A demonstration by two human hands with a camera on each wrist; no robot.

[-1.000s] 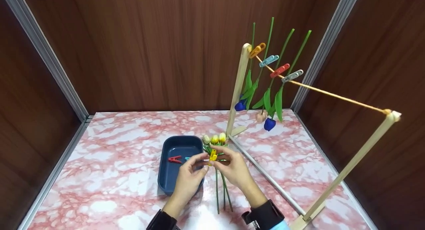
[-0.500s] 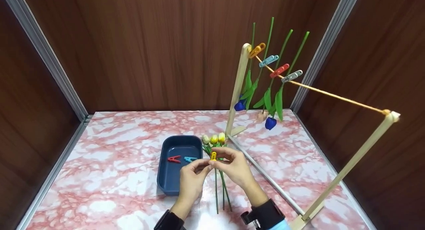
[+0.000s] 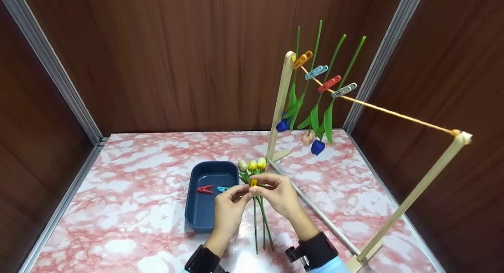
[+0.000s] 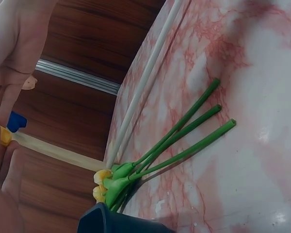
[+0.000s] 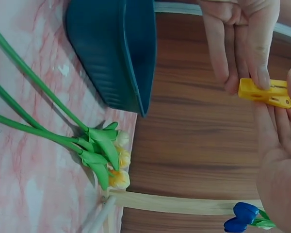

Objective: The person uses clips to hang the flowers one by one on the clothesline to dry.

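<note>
Left hand (image 3: pixel 229 202) and right hand (image 3: pixel 277 194) pinch one yellow clothespin (image 3: pixel 253 182) between fingertips, held above three loose tulip stems (image 3: pixel 260 225) on the marble table (image 3: pixel 130 210); blue tray (image 3: pixel 197 214) just left, holding a red peg (image 3: pixel 206 189).

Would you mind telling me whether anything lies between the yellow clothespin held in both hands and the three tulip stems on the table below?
Nothing visible does. The yellow clothespin is pinched by the left hand and right hand just above the tulip stems; the blue tray sits off to the left.
</note>
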